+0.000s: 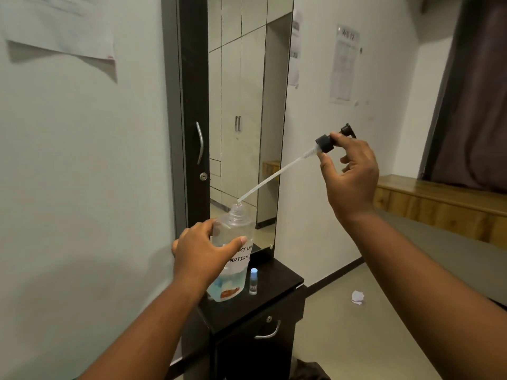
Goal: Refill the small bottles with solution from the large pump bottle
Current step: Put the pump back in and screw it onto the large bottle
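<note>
Now your right hand (pixel 348 171) pinches the pump head (pixel 326 144), its dip tube (pixel 274 175) slanting down-left, tip just above the open neck of the large pump bottle (pixel 233 250). Your left hand (pixel 204 253) grips that bottle on the cabinet top (pixel 277 283), the small blue-capped bottle (pixel 253 281) just right of it.

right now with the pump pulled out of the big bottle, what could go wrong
1. The dip tube hangs tip-down just over the large bottle neck; drips could miss and land on the black cabinet top.
2. The small bottle stands beside the large one and could be knocked over.
3. The left hand holds the open bottle alone; a tilt might spill solution.
</note>
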